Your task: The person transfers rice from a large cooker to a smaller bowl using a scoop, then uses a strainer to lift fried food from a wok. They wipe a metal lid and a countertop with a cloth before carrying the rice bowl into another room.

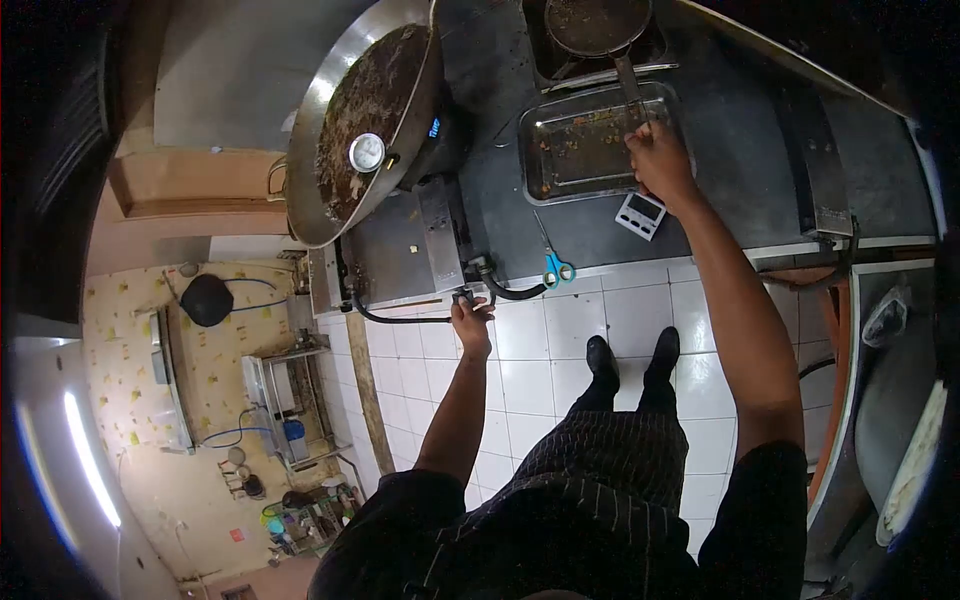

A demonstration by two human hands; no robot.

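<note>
Pan point(340, 65), wide and metal, stands far left with dark contents and a dial thermometer point(367, 152) inside; it looks heavy. Nearer, the left hand point(472, 325) pinches a stove knob point(463, 297) between bent fingers. Rightward, scissors point(556, 268) lie at the near edge, then a shallow tray point(530, 165). Beyond it is the round head of a strainer point(598, 24), likely stiff, light, perhaps greasy, best held by the handle's near end. There the right hand's point(660, 165) fingers close tightly, with a timer point(632, 212) just nearer.
</note>
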